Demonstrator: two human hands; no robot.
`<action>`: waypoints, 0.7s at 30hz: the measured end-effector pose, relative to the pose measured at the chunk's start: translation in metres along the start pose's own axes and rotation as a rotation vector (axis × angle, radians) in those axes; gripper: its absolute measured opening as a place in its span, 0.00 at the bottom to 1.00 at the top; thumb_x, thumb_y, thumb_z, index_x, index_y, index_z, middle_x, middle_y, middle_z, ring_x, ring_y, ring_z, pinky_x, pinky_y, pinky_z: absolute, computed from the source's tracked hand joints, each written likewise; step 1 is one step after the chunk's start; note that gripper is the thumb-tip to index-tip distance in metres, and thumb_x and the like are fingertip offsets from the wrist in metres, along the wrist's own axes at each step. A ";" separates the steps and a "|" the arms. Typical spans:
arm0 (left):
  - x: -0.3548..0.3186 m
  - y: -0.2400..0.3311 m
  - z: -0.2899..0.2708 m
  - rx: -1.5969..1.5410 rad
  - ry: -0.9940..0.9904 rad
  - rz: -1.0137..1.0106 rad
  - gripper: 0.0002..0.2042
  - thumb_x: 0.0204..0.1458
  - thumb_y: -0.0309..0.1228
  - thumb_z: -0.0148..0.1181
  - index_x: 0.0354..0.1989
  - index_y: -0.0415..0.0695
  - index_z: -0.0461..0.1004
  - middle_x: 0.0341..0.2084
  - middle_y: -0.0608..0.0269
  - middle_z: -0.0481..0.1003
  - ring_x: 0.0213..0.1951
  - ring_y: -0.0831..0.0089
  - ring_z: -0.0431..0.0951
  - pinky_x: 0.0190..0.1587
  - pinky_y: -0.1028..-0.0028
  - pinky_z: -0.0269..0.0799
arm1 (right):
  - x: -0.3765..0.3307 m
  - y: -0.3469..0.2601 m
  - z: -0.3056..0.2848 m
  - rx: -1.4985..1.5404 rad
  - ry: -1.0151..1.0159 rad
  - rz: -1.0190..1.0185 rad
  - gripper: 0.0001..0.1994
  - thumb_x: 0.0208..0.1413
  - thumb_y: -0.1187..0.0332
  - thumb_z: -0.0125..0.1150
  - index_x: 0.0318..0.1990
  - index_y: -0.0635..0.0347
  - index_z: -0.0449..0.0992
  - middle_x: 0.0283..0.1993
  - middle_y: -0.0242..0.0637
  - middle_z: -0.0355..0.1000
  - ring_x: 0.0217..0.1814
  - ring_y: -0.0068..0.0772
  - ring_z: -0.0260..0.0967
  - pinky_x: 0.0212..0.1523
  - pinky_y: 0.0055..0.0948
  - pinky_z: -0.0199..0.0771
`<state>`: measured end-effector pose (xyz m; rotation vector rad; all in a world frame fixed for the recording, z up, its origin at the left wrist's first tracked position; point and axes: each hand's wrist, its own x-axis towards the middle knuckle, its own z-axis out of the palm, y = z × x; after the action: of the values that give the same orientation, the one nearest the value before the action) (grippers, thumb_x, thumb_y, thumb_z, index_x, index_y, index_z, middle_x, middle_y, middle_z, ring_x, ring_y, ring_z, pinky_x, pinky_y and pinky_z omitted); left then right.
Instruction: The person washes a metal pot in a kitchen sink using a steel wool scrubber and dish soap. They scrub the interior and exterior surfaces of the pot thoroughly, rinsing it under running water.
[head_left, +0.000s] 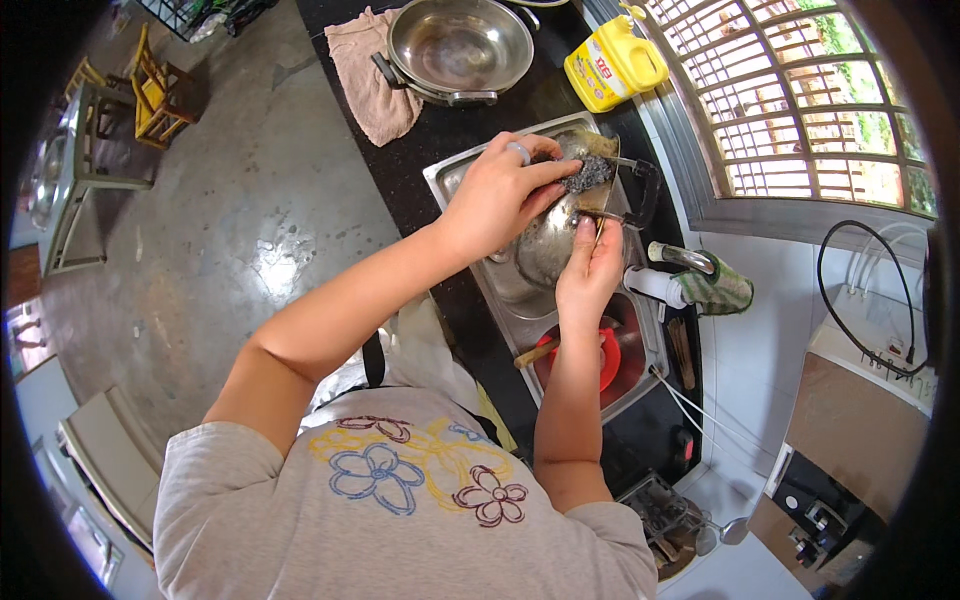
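Head view: a person stands at a dark counter, both hands over the steel sink (452, 178).
Sink: rectangular, dull stainless steel, set into the black countertop (420, 150).
Pot: rounded, shiny steel pot (548, 250) with a black handle, tilted inside the sink.
Scrubber: grey, wiry steel-wool scrubber (588, 173), pressed on the pot's upper rim.
Left hand: left hand (500, 195) curled, fingertips pinching the scrubber; a ring on one finger.
Right hand: right hand (590, 270) with fingers half closed, gripping the pot's rim and steadying it.
Beyond the sink: wide steel wok (458, 45) and a crumpled pink cloth (368, 75).
Right of the sink: yellow plastic jug (612, 65), tap (680, 258) with green rag.
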<state>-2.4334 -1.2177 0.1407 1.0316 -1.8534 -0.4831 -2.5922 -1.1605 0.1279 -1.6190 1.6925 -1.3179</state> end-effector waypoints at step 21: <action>-0.009 0.011 0.000 -0.027 -0.088 0.156 0.17 0.36 0.20 0.67 0.40 0.44 0.80 0.40 0.61 0.77 0.44 0.57 0.74 0.44 0.64 0.75 | -0.022 0.009 0.015 0.123 0.081 0.031 0.10 0.68 0.67 0.53 0.43 0.67 0.72 0.31 0.41 0.73 0.32 0.30 0.69 0.37 0.30 0.71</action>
<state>-2.4366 -1.2041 0.1434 0.8515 -1.9821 -0.4651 -2.5795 -1.1463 0.1068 -1.4826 1.6410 -1.4602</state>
